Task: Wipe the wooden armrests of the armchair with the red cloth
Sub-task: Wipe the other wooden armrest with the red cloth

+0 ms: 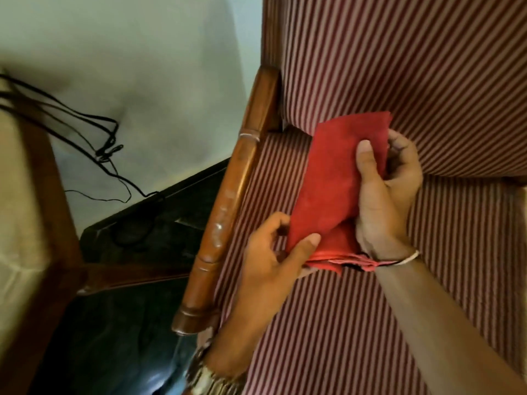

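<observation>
**Cloth held over the striped seat**

Folded red cloth [333, 189], frayed at its lower edge, hangs above the red-and-cream striped seat cushion [328, 323]. Its far side is hidden. The right hand [385, 201] pinches its upper part, the left hand [273, 258] its lower corner. The turned wooden armrest [225, 212], scuffed pale, lies just left; the opposite armrest is out of frame.

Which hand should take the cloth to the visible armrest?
Left, probably. The left hand pinches the red cloth's lower corner right beside the wooden armrest. The right hand grips the cloth further from it, over the striped seat, and would have to cross over.
</observation>
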